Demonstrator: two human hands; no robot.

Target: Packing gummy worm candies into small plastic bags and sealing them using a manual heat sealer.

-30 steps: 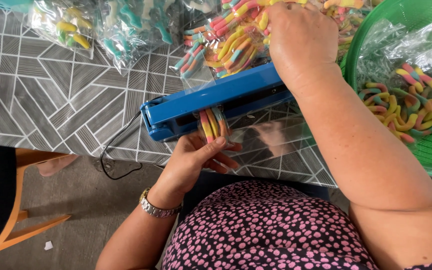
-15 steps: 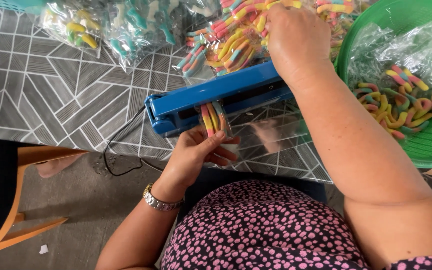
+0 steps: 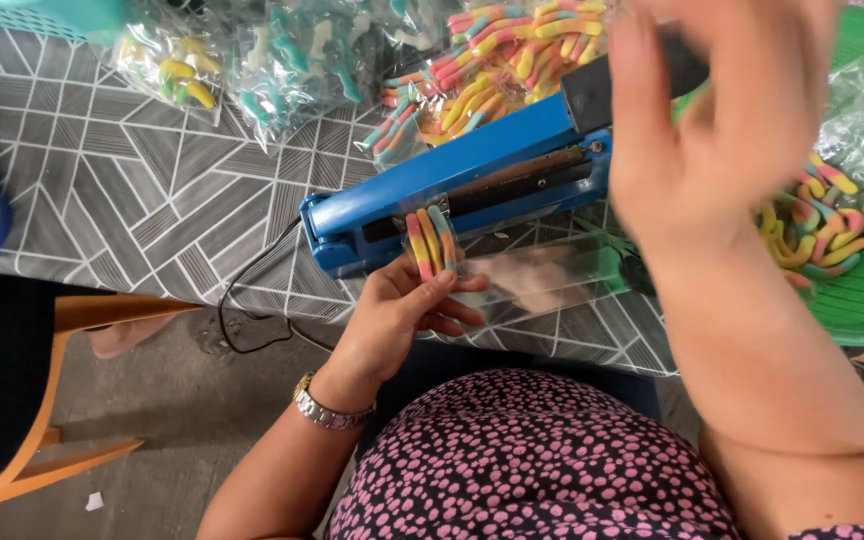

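A small clear bag (image 3: 430, 243) of striped candy is held at the mouth of a blue heat sealer (image 3: 457, 195).

Nearest, the left hand (image 3: 402, 315) is pinched on the bag's lower end from under the counter (image 3: 122, 190) edge, so that the open top, as it seems, is laid between the sealer's two bars, which are parted. Above it, blurred and close to the camera, the right hand (image 3: 722, 130) is seen with fingers spread, nothing in it, just over the sealer's black handle (image 3: 592, 90). Farther back, filled candy bags (image 3: 482, 60) are piled beyond the sealer, and loose candy is kept in a green basket (image 3: 857, 290) at the right.
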